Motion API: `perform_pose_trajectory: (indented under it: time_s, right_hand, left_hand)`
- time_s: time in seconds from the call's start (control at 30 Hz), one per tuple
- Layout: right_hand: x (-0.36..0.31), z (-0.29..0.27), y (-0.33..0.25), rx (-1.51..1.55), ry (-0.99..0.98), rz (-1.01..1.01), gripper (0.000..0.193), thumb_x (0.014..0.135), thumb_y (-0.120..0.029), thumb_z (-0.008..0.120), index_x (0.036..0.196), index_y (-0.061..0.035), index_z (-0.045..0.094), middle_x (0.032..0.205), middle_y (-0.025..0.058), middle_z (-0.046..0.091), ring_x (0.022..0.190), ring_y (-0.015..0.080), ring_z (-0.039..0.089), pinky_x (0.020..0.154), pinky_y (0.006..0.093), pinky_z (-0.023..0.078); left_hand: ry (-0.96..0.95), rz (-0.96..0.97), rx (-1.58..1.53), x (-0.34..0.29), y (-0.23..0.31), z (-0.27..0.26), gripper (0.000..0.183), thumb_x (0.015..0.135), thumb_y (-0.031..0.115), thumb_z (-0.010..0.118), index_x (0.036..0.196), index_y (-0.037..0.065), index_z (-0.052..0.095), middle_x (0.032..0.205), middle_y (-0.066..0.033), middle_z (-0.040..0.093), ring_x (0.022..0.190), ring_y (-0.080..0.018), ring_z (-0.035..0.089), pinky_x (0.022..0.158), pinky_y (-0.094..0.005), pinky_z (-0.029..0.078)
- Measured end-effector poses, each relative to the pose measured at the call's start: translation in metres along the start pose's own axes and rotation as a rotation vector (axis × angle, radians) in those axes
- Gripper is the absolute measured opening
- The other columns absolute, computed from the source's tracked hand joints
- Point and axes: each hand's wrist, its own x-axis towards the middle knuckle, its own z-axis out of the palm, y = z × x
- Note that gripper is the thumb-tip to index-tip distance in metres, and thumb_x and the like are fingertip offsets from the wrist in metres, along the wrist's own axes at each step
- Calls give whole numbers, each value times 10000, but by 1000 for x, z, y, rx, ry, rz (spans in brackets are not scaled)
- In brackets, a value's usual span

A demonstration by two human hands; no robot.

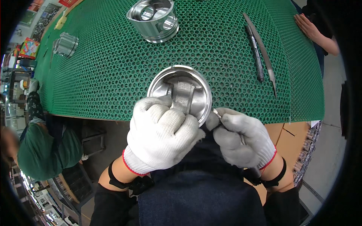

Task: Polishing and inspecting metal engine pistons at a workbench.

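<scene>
Both my hands wear white knit gloves with red cuffs. My left hand (162, 132) is closed around the lower left rim of a shiny metal piston (184, 92), whose hollow inside faces up near the front edge of the green mat. Right beside the piston's lower right rim, my right hand (245, 137) grips a slim metal hand tool (217, 114). Its bright tip pokes out between thumb and forefinger, close to the rim; whether it touches cannot be told. Most of the tool's shaft is hidden in the glove.
A second piston (154, 24) stands at the back, a third (66, 44) at the far left. On the right lie a black marker (255, 54) and a flat file (263, 52). Another person's hand (309, 28) rests on the mat (226, 45); a person in green (49, 150) sits left.
</scene>
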Motion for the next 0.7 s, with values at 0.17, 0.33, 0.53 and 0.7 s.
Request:
perform_pose_trajectory:
  time_s: [0.17, 0.33, 0.53, 0.7]
  right_hand:
    - [-27, -19, 4, -183, 254, -264, 356, 1016, -286, 442, 1274, -41, 452, 649, 48, 531, 453, 96, 426, 382, 234, 334]
    - [-38, -35, 16, -441, 449, -679, 428, 970, -419, 502, 1083, -16, 589, 582, 14, 508, 413, 66, 365, 366, 228, 260]
    - [-29, -10, 16, -989, 344, -600, 337, 877, -311, 566, 790, 5, 645, 720, 89, 659, 585, 161, 582, 544, 282, 452]
    - [-15, -1, 6, -1497, 444, -877, 161, 873, -151, 597, 831, -12, 665, 750, 142, 638, 700, 313, 644, 653, 369, 506]
  left_hand:
    - [401, -39, -446, -33, -54, -3, 413, 735, -21, 555, 1144, -5, 609, 1064, -146, 638, 996, -303, 631, 937, -453, 496]
    - [60, -268, -373, -13, -86, -1, 376, 810, 85, 652, 1184, 46, 637, 1305, -210, 552, 1196, -343, 566, 1002, -409, 478]
    - [-37, 195, -12, 53, -58, -10, 428, 712, 193, 746, 1107, 65, 641, 1269, -182, 583, 1147, -372, 589, 996, -459, 472]
    - [-61, 19, 95, 48, -6, -3, 429, 628, 75, 743, 1042, 67, 634, 1085, -100, 665, 1087, -338, 621, 968, -447, 486]
